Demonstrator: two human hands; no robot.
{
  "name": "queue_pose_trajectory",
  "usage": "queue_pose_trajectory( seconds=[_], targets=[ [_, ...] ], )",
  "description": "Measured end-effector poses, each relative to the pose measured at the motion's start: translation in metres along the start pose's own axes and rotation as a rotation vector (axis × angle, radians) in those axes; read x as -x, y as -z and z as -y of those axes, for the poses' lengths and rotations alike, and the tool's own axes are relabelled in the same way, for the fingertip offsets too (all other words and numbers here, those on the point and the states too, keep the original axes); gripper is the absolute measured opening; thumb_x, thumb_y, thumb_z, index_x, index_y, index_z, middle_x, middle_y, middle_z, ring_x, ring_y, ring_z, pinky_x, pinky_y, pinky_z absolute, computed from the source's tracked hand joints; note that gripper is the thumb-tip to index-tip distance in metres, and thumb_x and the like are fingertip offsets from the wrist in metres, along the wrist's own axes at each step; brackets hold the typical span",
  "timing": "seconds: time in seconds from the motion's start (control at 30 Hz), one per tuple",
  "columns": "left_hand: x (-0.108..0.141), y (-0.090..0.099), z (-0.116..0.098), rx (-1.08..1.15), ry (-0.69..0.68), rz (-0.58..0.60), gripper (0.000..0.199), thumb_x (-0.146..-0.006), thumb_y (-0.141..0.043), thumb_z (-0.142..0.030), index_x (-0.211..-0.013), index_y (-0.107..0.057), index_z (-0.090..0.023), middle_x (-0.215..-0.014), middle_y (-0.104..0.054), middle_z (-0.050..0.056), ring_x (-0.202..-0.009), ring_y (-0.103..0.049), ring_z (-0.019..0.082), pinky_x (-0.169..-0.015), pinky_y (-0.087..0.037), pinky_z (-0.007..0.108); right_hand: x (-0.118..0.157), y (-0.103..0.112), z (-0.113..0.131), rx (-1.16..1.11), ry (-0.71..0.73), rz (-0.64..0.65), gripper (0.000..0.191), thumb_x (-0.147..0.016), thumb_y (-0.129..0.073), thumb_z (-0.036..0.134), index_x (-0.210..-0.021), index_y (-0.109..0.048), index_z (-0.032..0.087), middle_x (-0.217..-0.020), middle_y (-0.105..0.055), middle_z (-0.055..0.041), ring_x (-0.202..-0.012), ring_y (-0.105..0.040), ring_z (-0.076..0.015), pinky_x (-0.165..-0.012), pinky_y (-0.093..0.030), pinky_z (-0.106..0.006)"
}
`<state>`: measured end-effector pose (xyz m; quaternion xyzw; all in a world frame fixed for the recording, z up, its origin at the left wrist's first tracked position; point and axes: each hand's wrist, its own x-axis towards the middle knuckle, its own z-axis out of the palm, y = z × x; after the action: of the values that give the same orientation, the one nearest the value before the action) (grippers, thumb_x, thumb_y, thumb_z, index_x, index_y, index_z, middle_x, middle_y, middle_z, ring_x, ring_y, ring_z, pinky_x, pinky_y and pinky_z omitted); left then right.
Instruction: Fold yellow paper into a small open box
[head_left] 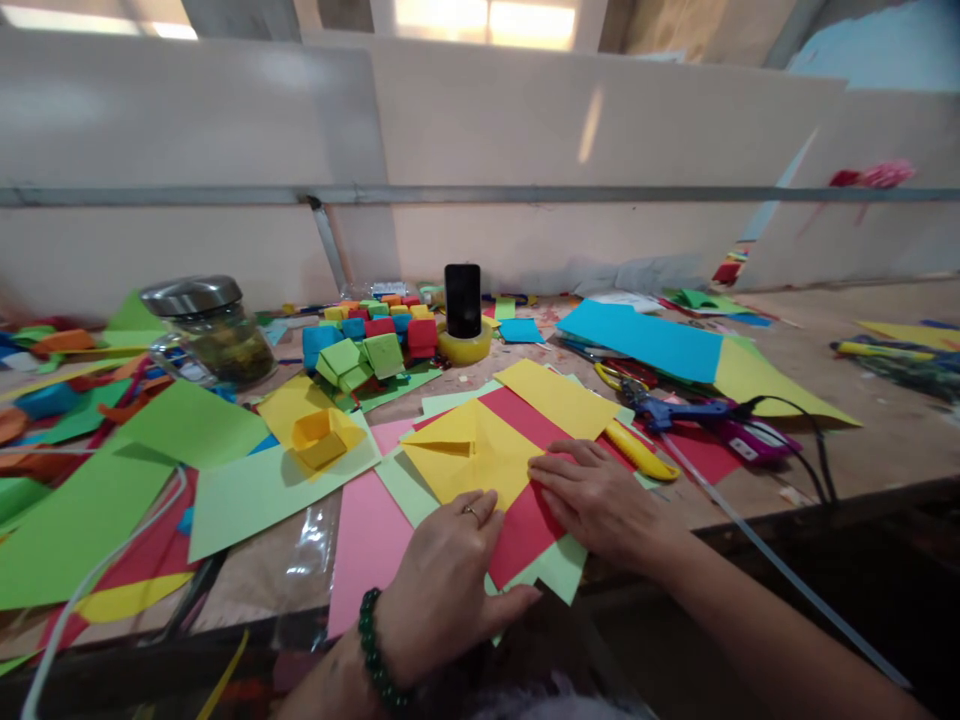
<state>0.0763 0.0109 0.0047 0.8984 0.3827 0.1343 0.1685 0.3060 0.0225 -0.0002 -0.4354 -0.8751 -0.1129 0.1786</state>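
Observation:
A yellow sheet of folded paper (495,445) lies on a stack of coloured sheets in front of me, with a folded flap standing slightly raised at its left. My left hand (446,570), with a ring and a green bead bracelet, rests its fingertips on the near edge of this paper, thumb stretched out to the right. On the paper's right corner, the fingers of my right hand (592,495) lie flat. Beneath both hands are a red sheet (525,535) and pale green sheets. Another yellow sheet (559,400) lies just behind.
A small yellow folded paper box (319,440) sits to the left. Several folded paper cubes (364,355) and a phone (463,300) on a tape roll (465,345) stand behind. A lidded glass mug (217,335) is at left. A yellow cutter (641,450) and blue glue gun (675,410) lie at right.

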Motion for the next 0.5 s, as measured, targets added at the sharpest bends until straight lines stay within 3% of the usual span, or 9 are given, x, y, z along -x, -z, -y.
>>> queue_pose_trajectory(
  seconds=[0.27,0.5],
  targets=[
    [-0.001,0.002,0.0,-0.038,0.033,0.038,0.069,-0.076,-0.065,-0.059,-0.127,-0.059,-0.012,-0.133,-0.059,0.016,-0.122,-0.055,0.031,-0.104,-0.047,0.042,0.011,-0.008,0.011,0.04,-0.152,-0.072,0.024,-0.091,-0.053,0.019,-0.106,-0.071,0.017,-0.109,-0.073,-0.0055,-0.105,-0.058,-0.0274,-0.088,-0.05,-0.042],
    [-0.002,0.004,-0.001,-0.048,0.04,0.069,0.079,-0.072,-0.066,-0.066,-0.127,-0.058,-0.01,-0.134,-0.058,0.018,-0.122,-0.055,0.032,-0.102,-0.048,0.043,0.008,-0.005,0.007,0.089,-0.036,-0.031,0.026,-0.091,-0.05,0.015,-0.11,-0.068,0.015,-0.121,-0.067,-0.0084,-0.114,-0.054,-0.0301,-0.094,-0.046,-0.045]
  ],
)
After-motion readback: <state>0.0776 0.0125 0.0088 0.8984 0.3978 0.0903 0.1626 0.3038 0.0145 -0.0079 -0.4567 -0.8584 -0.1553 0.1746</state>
